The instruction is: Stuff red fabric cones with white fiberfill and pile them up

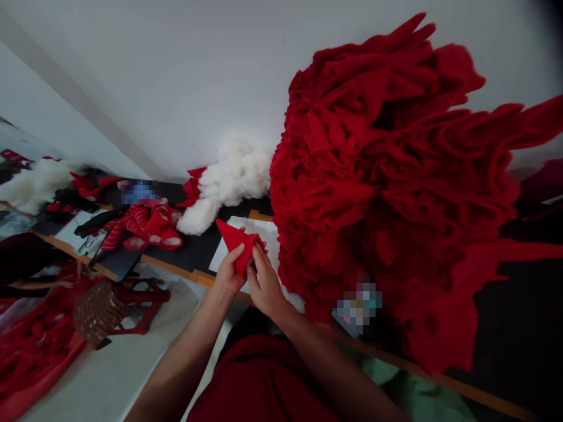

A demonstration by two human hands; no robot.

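Note:
A red pointed felt piece (pixel 237 246), shaped like a small cone hat, is held up above the near edge of the table. My left hand (pixel 231 272) grips it from the left, with the thumb lying on its face. The fingers of my right hand (pixel 263 281) are closed at its right side, and their tips are partly hidden in the red cloth. Under the piece lies a white sheet (pixel 224 234). Close behind it is a heap of white stuffing (pixel 233 176). A tall stack of red felt pieces (pixel 334 193) rises just to the right of my right hand.
Striped red cloth items (pixel 149 225) and a dark flat object (pixel 125 266) lie on the black table (pixel 171 258) to the left. A stool with a woven seat (pixel 99 310) stands beside a large red-filled bag (pixel 39 357). At far left, a person's arm (pixel 39 285) reaches in.

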